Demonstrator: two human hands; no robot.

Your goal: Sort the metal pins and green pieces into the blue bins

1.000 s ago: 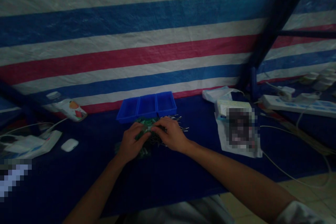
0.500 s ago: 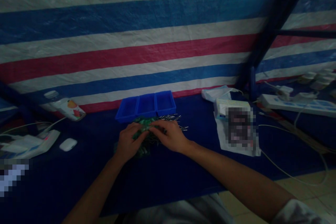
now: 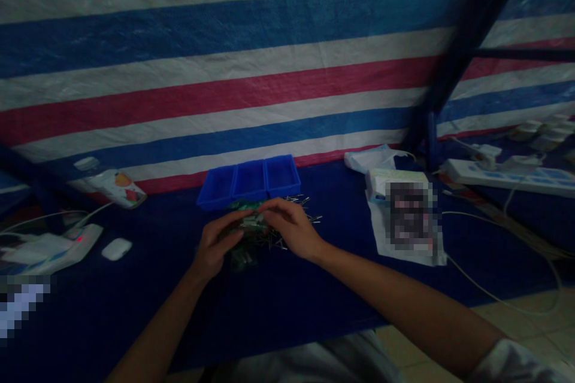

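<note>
Between my hands is a small, shiny, greenish clear plastic piece (image 3: 254,222); dim light hides its exact kind. My left hand (image 3: 214,245) curves around its left side, thumb below and fingers above. From the right, my right hand (image 3: 294,230) pinches at its edge with bent fingers. Beneath them lies a heap of green plastic pieces (image 3: 243,256), partly covered by the hands. Thin silvery metal pins (image 3: 309,218) stick out of the heap to the right, and some show under my right palm.
Three joined blue trays (image 3: 250,178) stand just behind the heap. To the left are a bottle (image 3: 117,187), a power strip (image 3: 67,251) and a white case (image 3: 117,248). A tissue box (image 3: 375,182) is at right, with a cable (image 3: 485,290) trailing off the table edge.
My left fingers and thumb have parted wider, exposing more of the plastic piece. My right fingers have lifted slightly, and more pins show beneath my right hand.
</note>
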